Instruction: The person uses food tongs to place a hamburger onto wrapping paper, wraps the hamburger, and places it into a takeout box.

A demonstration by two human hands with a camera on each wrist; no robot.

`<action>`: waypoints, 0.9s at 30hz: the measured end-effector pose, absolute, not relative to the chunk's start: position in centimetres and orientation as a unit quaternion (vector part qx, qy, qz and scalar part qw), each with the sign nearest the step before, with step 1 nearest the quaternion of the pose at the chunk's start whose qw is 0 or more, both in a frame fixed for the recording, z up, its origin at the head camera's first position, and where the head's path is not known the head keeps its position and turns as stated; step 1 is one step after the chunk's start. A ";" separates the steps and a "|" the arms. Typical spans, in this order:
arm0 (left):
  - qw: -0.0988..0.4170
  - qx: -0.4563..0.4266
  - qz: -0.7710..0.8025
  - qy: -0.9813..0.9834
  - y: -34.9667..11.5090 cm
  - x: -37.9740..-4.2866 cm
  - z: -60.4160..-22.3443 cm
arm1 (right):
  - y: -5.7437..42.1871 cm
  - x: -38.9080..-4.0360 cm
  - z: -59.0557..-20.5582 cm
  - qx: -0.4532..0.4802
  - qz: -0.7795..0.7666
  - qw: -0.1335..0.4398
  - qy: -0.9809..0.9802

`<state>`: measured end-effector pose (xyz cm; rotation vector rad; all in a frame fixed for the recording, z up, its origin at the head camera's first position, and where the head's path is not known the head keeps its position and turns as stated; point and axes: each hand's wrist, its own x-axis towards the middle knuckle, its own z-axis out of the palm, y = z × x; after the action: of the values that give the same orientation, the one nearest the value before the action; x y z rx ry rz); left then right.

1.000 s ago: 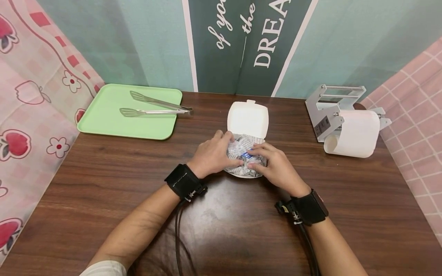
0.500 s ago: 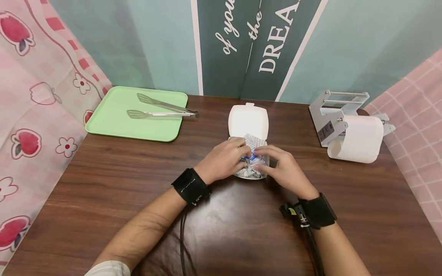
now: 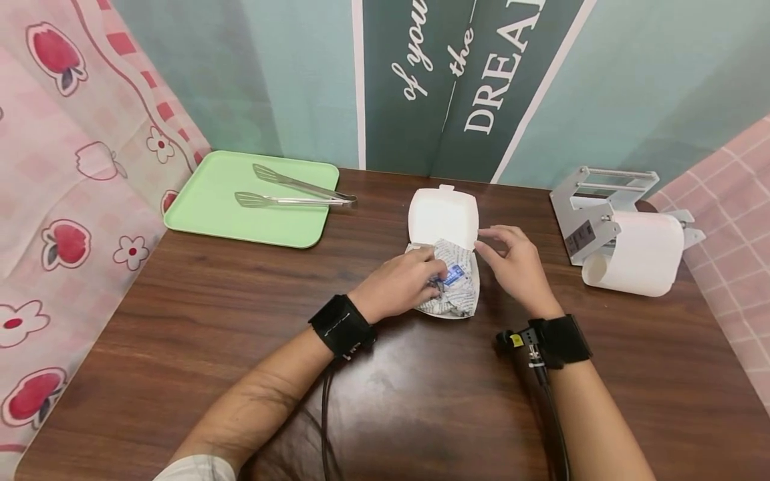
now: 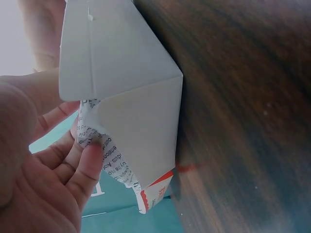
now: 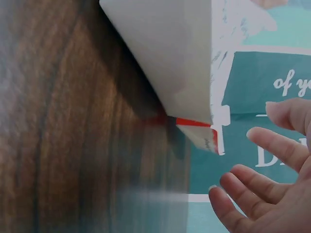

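A bundle wrapped in newspaper-print paper (image 3: 460,294) with a blue label lies in the lower half of a white clamshell box (image 3: 476,280). The box's lid (image 3: 444,217) stands raised at the back. My left hand (image 3: 398,285) grips the bundle from the left, its fingers bent over the paper; in the left wrist view its fingers (image 4: 82,170) touch the printed paper above the box wall. To the right of the box, my right hand (image 3: 519,267) holds nothing, fingertips close beside the lid's right edge. Its fingers (image 5: 252,194) are spread in the right wrist view.
A light green tray (image 3: 240,227) carries metal tongs (image 3: 295,200) at the back left, their joined end past the tray's rim. At the back right is a grey label dispenser (image 3: 580,230) with a white paper roll (image 3: 646,254). Patterned curtain and tiled wall border the brown table (image 3: 421,401).
My right hand has let go of the bundle and moved right and back to the lid's edge. The left hand has shifted from the box's left rim onto the bundle. The view has swung left.
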<state>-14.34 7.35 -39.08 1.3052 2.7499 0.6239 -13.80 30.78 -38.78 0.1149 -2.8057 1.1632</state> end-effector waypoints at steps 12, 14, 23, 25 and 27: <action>0.033 0.425 0.212 0.879 7.5 -14.6 -39.3 | 31.1 -15.7 -39.8 0.007 0.373 -0.064 -0.926; 0.035 0.427 0.215 0.877 7.5 -14.7 -39.3 | 31.1 -15.7 -39.9 0.004 0.374 -0.073 -0.924; 0.042 0.427 0.221 0.876 7.2 -14.9 -39.4 | 31.0 -15.4 -39.7 0.013 0.403 -0.056 -0.913; 0.043 0.427 0.221 0.876 7.2 -15.0 -39.4 | 30.8 -15.2 -39.7 0.014 0.405 -0.046 -0.913; 0.043 0.427 0.222 0.876 7.2 -15.0 -39.4 | 30.7 -15.1 -39.7 0.015 0.406 -0.034 -0.913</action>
<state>-14.99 7.17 -39.40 1.3069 2.6784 0.6781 -15.11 30.66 -39.69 0.0485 -2.9327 1.3024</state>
